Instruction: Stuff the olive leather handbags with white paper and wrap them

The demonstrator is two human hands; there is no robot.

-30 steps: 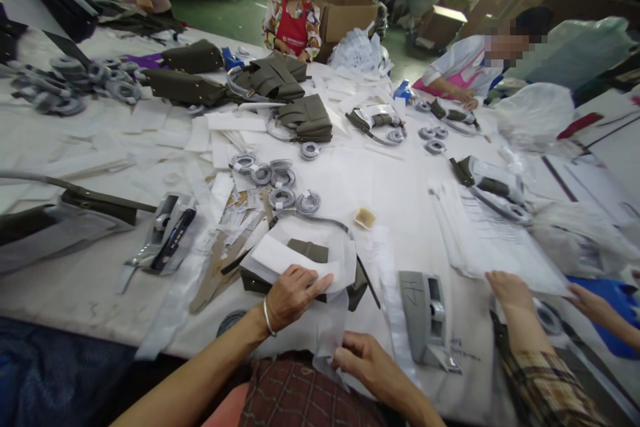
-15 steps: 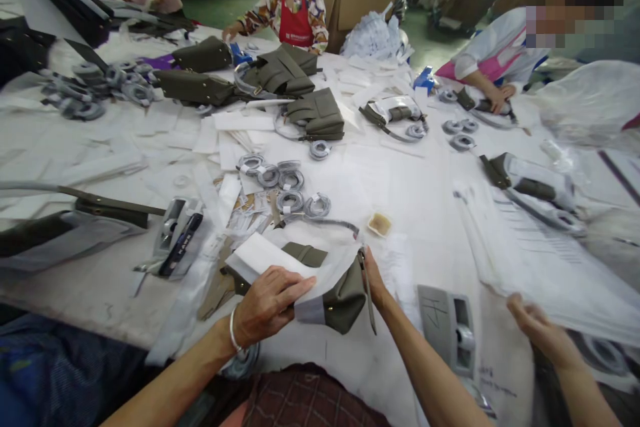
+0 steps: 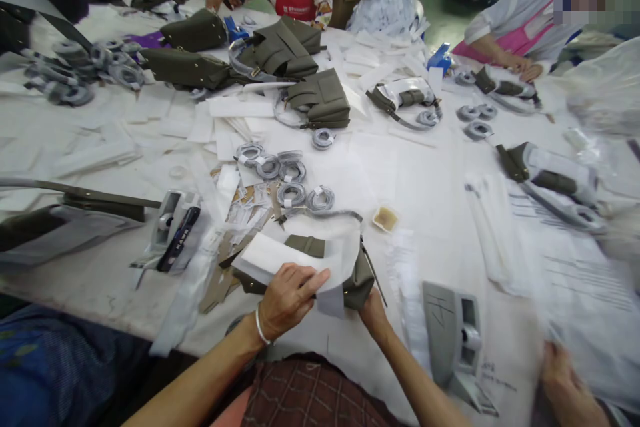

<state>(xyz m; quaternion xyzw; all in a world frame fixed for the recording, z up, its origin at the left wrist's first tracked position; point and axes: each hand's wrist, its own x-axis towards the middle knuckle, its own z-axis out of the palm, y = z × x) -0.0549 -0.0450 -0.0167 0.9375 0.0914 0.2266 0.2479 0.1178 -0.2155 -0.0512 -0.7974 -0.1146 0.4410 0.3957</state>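
Observation:
An olive-green handbag [image 3: 359,279] lies in front of me, partly covered by a thin white wrapping sheet [image 3: 345,250] and a thicker white foam-like sheet [image 3: 270,257]. My left hand [image 3: 293,297], with a bangle on its wrist, is closed on the wrapping sheet at the bag's front, thumb on top. My right hand [image 3: 375,317] grips the bag's lower right end, its fingertips hidden behind it. A wrapped strap [image 3: 340,213] arches behind the bag, and a narrow dark strap end hangs at its right side.
Grey tape dispensers stand left [image 3: 173,227] and right [image 3: 453,327]. Coiled wrapped straps [image 3: 290,195] lie behind the bag, with more olive bags [image 3: 320,99] beyond. A co-worker's hand [image 3: 565,373] is at the lower right; other people work across the table.
My right hand has gone from the strap end at the bag's upper right down to its lower right end. My left hand stays on the sheet. The camera view has tilted down.

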